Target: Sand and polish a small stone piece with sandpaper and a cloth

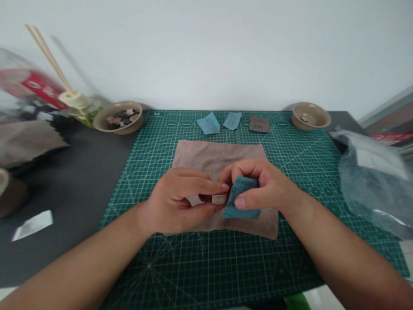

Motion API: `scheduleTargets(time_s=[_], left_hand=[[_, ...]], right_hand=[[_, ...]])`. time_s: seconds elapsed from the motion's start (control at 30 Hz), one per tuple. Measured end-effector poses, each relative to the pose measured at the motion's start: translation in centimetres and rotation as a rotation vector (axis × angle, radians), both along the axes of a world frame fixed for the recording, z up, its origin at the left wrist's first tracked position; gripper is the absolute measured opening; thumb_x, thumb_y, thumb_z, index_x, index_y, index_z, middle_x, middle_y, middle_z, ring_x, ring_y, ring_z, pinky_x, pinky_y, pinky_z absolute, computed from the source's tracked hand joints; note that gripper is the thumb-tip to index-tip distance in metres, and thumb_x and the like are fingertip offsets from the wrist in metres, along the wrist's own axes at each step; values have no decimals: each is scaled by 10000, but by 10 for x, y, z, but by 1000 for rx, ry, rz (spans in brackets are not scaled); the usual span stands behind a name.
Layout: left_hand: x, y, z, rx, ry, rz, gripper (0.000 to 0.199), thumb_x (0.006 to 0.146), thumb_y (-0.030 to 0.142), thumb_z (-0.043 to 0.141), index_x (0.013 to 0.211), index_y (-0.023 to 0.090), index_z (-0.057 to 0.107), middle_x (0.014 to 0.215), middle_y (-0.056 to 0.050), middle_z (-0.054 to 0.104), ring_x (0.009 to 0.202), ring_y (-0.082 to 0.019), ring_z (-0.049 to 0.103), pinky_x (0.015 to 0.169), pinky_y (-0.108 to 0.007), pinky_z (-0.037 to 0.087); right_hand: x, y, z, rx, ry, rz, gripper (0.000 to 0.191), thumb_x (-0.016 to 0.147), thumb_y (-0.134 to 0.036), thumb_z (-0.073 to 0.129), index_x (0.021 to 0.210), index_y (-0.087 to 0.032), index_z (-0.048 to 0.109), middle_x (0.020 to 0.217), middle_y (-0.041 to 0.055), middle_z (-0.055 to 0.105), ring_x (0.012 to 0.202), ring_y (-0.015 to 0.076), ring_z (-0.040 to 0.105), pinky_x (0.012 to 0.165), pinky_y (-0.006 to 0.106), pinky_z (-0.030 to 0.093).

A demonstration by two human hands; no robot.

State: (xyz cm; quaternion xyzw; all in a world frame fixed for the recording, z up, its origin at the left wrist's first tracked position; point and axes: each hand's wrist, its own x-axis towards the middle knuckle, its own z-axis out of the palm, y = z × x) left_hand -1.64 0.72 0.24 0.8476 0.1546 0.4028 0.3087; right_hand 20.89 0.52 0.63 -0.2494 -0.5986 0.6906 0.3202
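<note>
Over a brownish-pink cloth (219,155) my left hand (183,200) pinches a small tan piece (219,199) between thumb and fingertips. My right hand (261,185) grips a blue sheet of sandpaper (243,196) with dark print on its back, the thumb lying on top. The sheet's left edge is right beside the small piece; whether they touch cannot be made out. The cloth lies on a green cutting mat (155,172), partly hidden by both hands.
Two blue paper pieces (209,123) (232,121) and a brown square (259,124) lie behind the cloth. A bowl of stones (118,117) stands back left, another bowl (310,116) back right. Reed diffuser (77,103) at left, plastic bag (371,181) at right.
</note>
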Motion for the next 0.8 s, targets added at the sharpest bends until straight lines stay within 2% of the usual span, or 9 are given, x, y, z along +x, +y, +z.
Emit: scheduleTargets(time_s=[0.3, 0.8], left_hand=[[2, 0, 1, 51, 53, 7, 187, 859, 96, 666, 1028, 169, 702, 710, -13, 697, 549, -84, 621, 537, -172, 474], [2, -1, 0, 44, 63, -2, 191, 855, 77, 669, 1023, 165, 690, 721, -19, 697, 557, -85, 622, 537, -172, 456]], right_hand=[[1, 0, 0, 37, -70, 23, 243, 708, -235, 819, 706, -166, 586, 815, 26, 647, 771, 169, 591, 667, 282, 468], [0, -1, 1, 70, -108, 33, 243, 729, -247, 805, 709, -167, 576, 833, 21, 650, 780, 164, 594, 677, 275, 472]])
